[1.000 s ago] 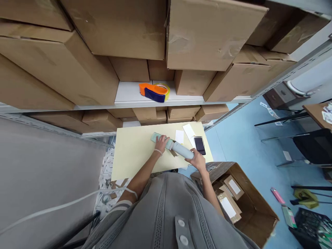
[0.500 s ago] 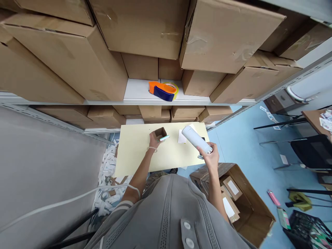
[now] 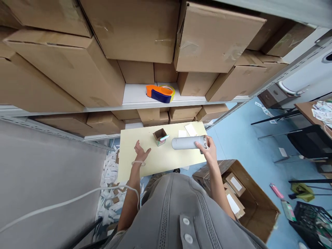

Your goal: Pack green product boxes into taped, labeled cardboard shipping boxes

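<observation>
My right hand (image 3: 208,149) grips a pale grey cylindrical bottle (image 3: 184,143) by its shiny metallic end, holding it sideways above the right part of the cream tabletop (image 3: 155,162). My left hand (image 3: 141,152) is empty, fingers spread, over the table's left part. Just right of it a small open-topped carton (image 3: 161,141) stands on the table, its brown inside showing and a flap folded out to the right. A white card (image 3: 191,130) and another white paper lie behind the bottle. What is under my right hand is partly hidden.
Shelves of cardboard boxes (image 3: 220,38) rise in front; an orange and blue tape dispenser (image 3: 160,93) lies on one shelf. A big open carton (image 3: 255,211) holding smaller boxes stands on the floor at right. Paper scraps (image 3: 103,193) cover the floor at left. A white cable (image 3: 67,203) crosses my left arm.
My left hand has let go of the small carton and moved left and down, fingers spread. My right hand has turned the bottle from slanting to nearly level, its far end shifting left.
</observation>
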A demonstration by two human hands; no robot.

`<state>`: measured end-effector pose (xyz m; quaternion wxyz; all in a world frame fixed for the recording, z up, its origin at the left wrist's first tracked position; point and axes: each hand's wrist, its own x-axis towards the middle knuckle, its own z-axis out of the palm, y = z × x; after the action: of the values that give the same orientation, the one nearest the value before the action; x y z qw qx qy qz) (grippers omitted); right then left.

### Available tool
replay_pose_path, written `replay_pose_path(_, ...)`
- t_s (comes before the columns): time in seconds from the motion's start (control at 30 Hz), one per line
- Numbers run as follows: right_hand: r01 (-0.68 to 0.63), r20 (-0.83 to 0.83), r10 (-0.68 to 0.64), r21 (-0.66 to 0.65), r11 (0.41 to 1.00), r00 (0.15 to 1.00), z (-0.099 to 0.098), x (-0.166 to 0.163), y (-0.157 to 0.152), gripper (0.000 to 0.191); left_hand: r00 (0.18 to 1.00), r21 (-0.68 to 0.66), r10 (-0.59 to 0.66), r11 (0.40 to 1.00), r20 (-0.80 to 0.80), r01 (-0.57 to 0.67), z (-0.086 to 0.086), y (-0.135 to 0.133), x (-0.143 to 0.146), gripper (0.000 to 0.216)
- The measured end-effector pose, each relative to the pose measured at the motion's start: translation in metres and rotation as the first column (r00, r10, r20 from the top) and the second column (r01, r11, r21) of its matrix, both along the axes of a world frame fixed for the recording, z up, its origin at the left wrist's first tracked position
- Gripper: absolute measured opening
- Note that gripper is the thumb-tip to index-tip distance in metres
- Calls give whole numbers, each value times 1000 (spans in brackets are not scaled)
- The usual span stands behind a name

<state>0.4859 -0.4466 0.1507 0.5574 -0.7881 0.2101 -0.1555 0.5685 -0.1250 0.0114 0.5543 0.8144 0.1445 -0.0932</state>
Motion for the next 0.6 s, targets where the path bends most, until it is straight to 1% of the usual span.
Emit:
replay_pose_path(0.03,-19,27,19,10,1000,999,3,5,2,58,997,-60,29,998,65,-25,11,6,-1,91)
replay_pose_path(0.07,-42,56,41,23,999,998,6,10,6,57,992,-140,33,990,124,-16,24,8,-1,85)
replay_pose_path(0.13,-104,117,97,58,993,988,15,24,14,55,975,-306,-39,946,219,107,52,5,1,71)
replay_pose_path(0.17,-138,151,125,79,987,981,20,33,20,55,966,-380,-98,906,241,187,67,-1,1,66)
replay_pose_path(0.23,-202,222,172,123,972,960,30,50,32,54,942,-503,-235,800,238,327,96,-15,0,63)
replay_pose_path(0.3,-257,291,201,170,951,936,41,66,45,55,908,-557,-331,717,255,418,123,-27,-4,65)
replay_pose_path(0.33,-281,323,210,193,940,923,46,73,52,56,892,-561,-354,693,282,452,136,-31,-7,65)
replay_pose_path(0.37,-306,354,218,214,928,909,51,79,59,56,879,-553,-360,683,313,477,148,-34,-11,65)
replay_pose_path(0.4,-329,384,225,231,916,896,55,83,64,56,873,-536,-345,692,344,484,158,-35,-14,63)
replay_pose_path(0.47,-367,426,238,250,896,873,63,89,75,57,873,-485,-269,746,407,456,175,-34,-19,57)
replay_pose_path(0.53,-398,431,265,257,880,863,69,90,82,61,863,-424,-180,812,471,401,187,-31,-22,51)
replay_pose_path(0.6,-428,403,300,277,860,864,72,90,86,66,835,-346,-119,872,537,346,193,-28,-24,48)
